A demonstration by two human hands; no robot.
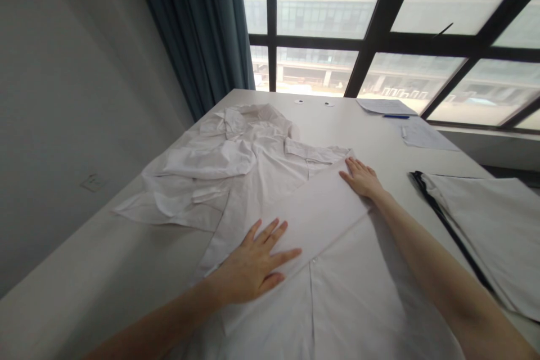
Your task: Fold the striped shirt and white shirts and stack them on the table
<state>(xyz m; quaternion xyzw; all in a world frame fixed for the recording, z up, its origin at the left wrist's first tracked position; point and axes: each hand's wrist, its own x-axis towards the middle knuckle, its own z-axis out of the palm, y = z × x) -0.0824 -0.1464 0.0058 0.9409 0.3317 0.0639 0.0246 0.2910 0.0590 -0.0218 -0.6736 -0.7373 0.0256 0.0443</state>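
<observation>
A white garment (pixel 270 174), which looks like a long buttoned shirt or coat, lies spread on a white table. A smooth, straight-edged band of its cloth runs slantwise across the middle. My left hand (pixel 257 264) rests flat on this band, fingers spread. Farther away, my right hand (pixel 361 179) lies on the band's right end with fingers stretched out and the palm down. A sleeve end pokes out just beyond its fingertips. Toward the back left, the collar and the other sleeve are crumpled. Below the band, the cloth shows a vertical seam and a small button.
Folded white cloth (pixel 485 214) with a dark layer beneath it lies at the right. Papers (pixel 386 107) and a blue pen (pixel 395 117) are at the far right of the table (pixel 329 124). Windows, a blue curtain (pixel 206 28) and a wall surround it.
</observation>
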